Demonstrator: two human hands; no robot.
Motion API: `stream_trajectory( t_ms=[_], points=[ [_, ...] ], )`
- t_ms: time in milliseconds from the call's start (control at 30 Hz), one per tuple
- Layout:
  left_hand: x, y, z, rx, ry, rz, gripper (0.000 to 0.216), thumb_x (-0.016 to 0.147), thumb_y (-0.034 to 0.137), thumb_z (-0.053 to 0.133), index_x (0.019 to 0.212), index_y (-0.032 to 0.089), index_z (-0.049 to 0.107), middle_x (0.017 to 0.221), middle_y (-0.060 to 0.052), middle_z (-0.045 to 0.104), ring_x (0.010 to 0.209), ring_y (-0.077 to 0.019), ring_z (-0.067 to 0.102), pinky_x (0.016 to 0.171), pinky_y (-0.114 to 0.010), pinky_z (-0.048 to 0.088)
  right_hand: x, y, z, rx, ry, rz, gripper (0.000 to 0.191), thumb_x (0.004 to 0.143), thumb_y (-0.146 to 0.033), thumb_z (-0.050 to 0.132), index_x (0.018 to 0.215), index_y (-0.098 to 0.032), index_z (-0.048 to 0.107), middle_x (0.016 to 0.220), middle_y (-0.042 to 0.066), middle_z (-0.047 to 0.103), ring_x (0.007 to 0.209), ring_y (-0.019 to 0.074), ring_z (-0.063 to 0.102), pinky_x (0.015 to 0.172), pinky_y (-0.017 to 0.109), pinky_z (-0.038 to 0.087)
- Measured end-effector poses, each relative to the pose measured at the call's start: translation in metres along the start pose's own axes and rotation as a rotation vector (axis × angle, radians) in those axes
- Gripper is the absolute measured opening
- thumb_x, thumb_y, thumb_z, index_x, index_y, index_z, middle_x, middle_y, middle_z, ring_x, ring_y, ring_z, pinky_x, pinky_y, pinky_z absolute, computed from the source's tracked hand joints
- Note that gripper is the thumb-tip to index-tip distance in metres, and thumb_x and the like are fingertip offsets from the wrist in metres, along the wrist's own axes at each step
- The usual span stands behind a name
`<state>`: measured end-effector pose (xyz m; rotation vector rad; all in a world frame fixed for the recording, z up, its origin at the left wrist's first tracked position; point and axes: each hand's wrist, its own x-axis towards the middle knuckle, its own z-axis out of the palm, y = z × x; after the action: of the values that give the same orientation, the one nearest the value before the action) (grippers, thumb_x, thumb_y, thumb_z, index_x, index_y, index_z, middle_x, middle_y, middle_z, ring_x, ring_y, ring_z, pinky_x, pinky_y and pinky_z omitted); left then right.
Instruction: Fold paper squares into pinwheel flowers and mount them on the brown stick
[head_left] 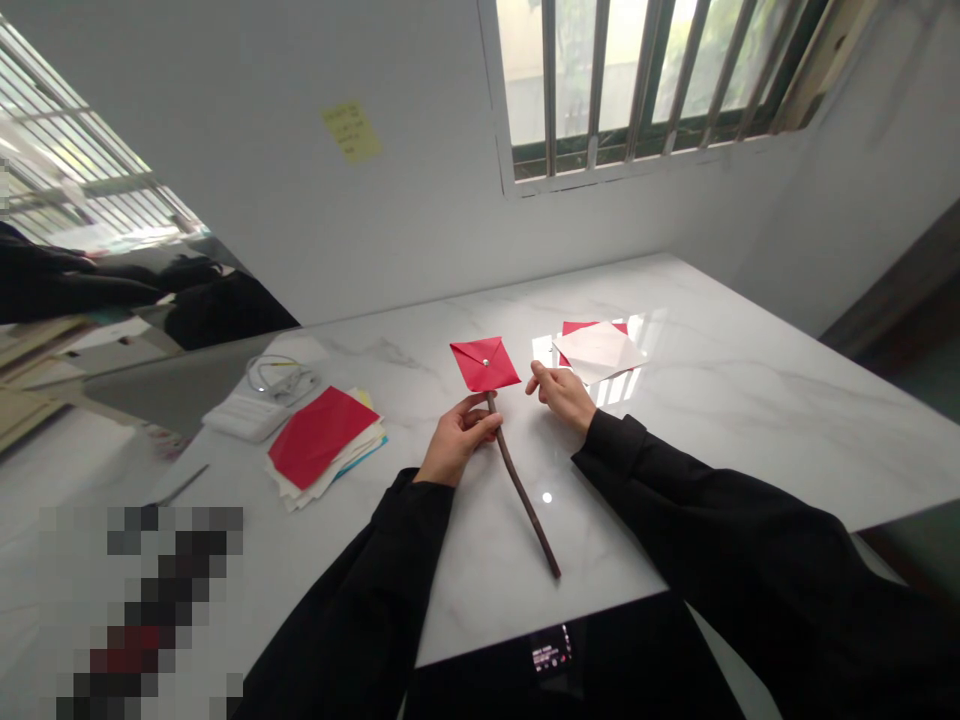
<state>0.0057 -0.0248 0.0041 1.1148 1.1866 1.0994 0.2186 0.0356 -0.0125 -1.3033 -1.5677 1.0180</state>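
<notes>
A red paper pinwheel (486, 366) with a pale pin head at its centre sits at the top of a thin brown stick (517, 480). My left hand (459, 436) is closed round the stick just below the paper, thumb on the near side. The stick's lower end slants down to the right over the table. To the right of the pinwheel, a short gap away, my right hand (564, 396) hangs with loosely bent fingers, thumb and fingertips apart. Nothing shows between its fingers.
White marbled table (750, 400) below. Behind my right hand lie white and red sheets (600, 350). On the left are a red-topped paper stack (322, 440), a white power strip with cable (247, 412) and a dark pointed tool (184, 485). A barred window (637, 80) is behind.
</notes>
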Motion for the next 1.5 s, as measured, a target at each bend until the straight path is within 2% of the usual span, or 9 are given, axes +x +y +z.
stream_trajectory(
  t_ms=[167,400,633,900,1033,1167,1233,1367,1500],
  points=[
    [-0.0013,0.001,0.0009,-0.011,-0.007,0.0,0.068,0.063,0.041,0.097,0.123,0.017,0.073,0.083,-0.002,0.07,0.074,-0.0148,0.064,0.07,-0.026,0.05,-0.0007,0.0013,0.0005,0.054,0.007,-0.04,0.075,0.1,-0.076,0.036,0.114,-0.014,0.077,0.06,-0.001,0.057,0.064,0.017,0.059,0.068,0.029,0.044],
    [-0.0026,0.0031,0.0026,-0.021,0.007,-0.003,0.072,0.061,0.042,0.098,0.123,0.016,0.072,0.081,-0.001,0.07,0.073,-0.0147,0.064,0.07,-0.026,0.05,-0.0022,-0.0003,0.0027,0.042,-0.035,-0.028,0.085,0.1,-0.081,0.028,0.069,-0.016,0.073,0.056,0.002,0.055,0.061,0.0166,0.059,0.067,0.03,0.045],
    [-0.0022,0.0028,0.001,-0.014,-0.011,-0.005,0.069,0.063,0.041,0.098,0.123,0.017,0.073,0.081,-0.001,0.07,0.074,-0.0149,0.064,0.071,-0.027,0.05,0.0,-0.0009,-0.0004,0.042,0.059,-0.026,0.079,0.099,-0.08,0.034,0.111,-0.015,0.078,0.06,-0.001,0.059,0.063,0.0178,0.06,0.067,0.029,0.046],
    [-0.0033,0.0035,0.0036,-0.026,0.042,0.01,0.072,0.061,0.043,0.098,0.122,0.017,0.071,0.081,-0.001,0.07,0.072,-0.0146,0.063,0.069,-0.027,0.049,-0.0046,-0.0045,0.0025,0.022,-0.04,-0.018,0.083,0.098,-0.083,0.03,0.063,-0.019,0.07,0.054,0.003,0.055,0.06,0.0176,0.059,0.067,0.031,0.046],
    [-0.0032,0.0038,0.0038,-0.037,0.04,0.0,0.073,0.061,0.042,0.098,0.122,0.016,0.068,0.081,0.0,0.069,0.072,-0.0139,0.063,0.068,-0.026,0.048,-0.0037,-0.0029,0.0011,0.068,0.015,-0.033,0.078,0.098,-0.08,0.034,0.091,-0.016,0.079,0.058,0.0,0.056,0.06,0.0168,0.058,0.066,0.03,0.044],
    [-0.0025,0.0036,0.0035,-0.013,0.016,-0.003,0.071,0.061,0.042,0.098,0.12,0.016,0.069,0.082,-0.001,0.07,0.072,-0.0148,0.064,0.068,-0.026,0.049,-0.0026,-0.0011,0.0002,0.083,0.04,-0.033,0.072,0.1,-0.074,0.041,0.128,-0.016,0.072,0.061,-0.003,0.057,0.061,0.0167,0.058,0.068,0.029,0.044],
    [-0.0024,0.0037,0.0035,0.013,-0.011,-0.005,0.07,0.061,0.042,0.098,0.12,0.016,0.07,0.082,-0.001,0.071,0.073,-0.0157,0.064,0.068,-0.027,0.049,-0.0022,-0.0009,0.0,0.059,0.016,-0.017,0.071,0.101,-0.074,0.038,0.118,-0.016,0.075,0.06,-0.002,0.057,0.061,0.0168,0.059,0.069,0.03,0.045],
    [-0.0028,0.0041,0.0031,0.013,-0.02,-0.001,0.07,0.062,0.042,0.098,0.122,0.016,0.071,0.082,-0.001,0.071,0.074,-0.0162,0.065,0.068,-0.027,0.049,-0.0015,-0.0012,-0.0005,-0.045,-0.033,0.017,0.081,0.101,-0.078,0.029,0.058,-0.02,0.065,0.055,0.003,0.056,0.062,0.0174,0.059,0.075,0.031,0.044],
    [-0.0035,0.0049,0.0031,0.008,-0.014,0.003,0.069,0.063,0.042,0.097,0.122,0.017,0.073,0.082,-0.002,0.07,0.073,-0.0156,0.064,0.068,-0.027,0.049,-0.0011,-0.0002,-0.0007,-0.043,0.001,0.017,0.078,0.101,-0.078,0.031,0.059,-0.021,0.063,0.056,0.002,0.057,0.062,0.0179,0.059,0.072,0.031,0.043]
  ],
)
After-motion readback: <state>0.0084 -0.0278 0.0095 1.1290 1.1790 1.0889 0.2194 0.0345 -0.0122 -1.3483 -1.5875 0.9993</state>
